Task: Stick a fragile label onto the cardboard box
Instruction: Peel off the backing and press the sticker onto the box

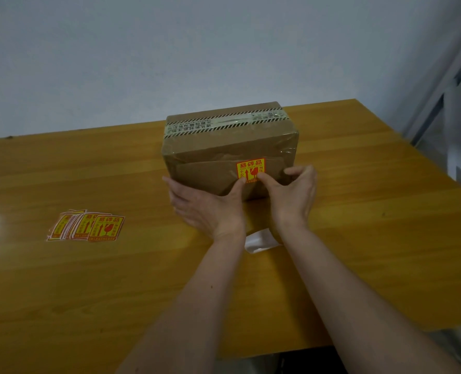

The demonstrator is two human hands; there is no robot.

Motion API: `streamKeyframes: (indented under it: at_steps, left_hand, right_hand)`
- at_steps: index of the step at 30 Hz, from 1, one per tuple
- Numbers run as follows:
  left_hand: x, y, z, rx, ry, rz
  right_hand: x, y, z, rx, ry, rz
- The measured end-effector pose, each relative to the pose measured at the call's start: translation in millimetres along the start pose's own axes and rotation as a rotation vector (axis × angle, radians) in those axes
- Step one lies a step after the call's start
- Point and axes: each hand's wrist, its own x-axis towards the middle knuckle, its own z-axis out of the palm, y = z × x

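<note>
White backing paper (259, 242) lies nearest, between both wrists. Left hand (207, 206) and right hand (291, 193) press thumbs on the red-yellow label (251, 168) reading "易碎品", stuck on the cardboard box (224, 147) front. Spare labels (89, 227) lie left. Striped tape (224, 122) crosses the far top.

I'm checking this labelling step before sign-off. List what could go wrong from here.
1. The red-and-yellow fragile label sits on wrinkled clear film over the brown cardboard box, so it may lift or crease.
2. Both thumbs press only its lower edge; the top may stay loose.
3. The white backing paper lies under the right hand and left hand, and could get dragged.
</note>
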Motion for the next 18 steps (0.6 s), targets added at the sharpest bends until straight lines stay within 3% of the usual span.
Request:
streamKeyframes:
  at_steps: [8,18]
  left_hand:
    - [7,-7,-3,0.08,-0.01,0.067]
    - [23,-9,-14,0.144,-0.035,0.154]
  right_hand:
    - [5,1,-2,0.011,-0.057,-0.017]
    - [8,-8,-2,-0.212,-0.144,-0.148]
